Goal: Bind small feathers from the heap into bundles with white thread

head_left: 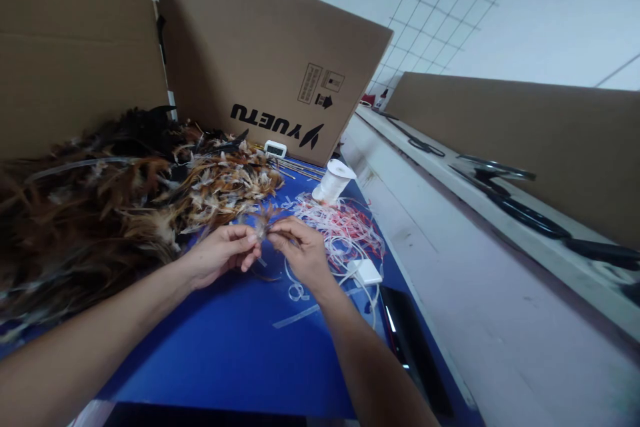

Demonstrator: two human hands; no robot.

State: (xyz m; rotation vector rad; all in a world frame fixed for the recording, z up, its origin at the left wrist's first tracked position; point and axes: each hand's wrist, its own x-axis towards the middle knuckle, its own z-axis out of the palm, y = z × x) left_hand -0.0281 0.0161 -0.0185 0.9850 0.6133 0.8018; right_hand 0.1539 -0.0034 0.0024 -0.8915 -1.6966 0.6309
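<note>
L hand (227, 255) is pinching a small feather tuft (263, 219) near its lower end, above the blue bench (215, 353); R hand (303, 252) is bunching its fingers at the tuft's side, can't tell if gripping. Tuft's looking v. light, soft, easily bent; lower end's prob. offering best hold.

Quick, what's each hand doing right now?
Left hand: closed, thumb and fingers pinching a small tuft of feathers.
Right hand: fingertips right by the same tuft; whether they grip it cannot be told.
</note>
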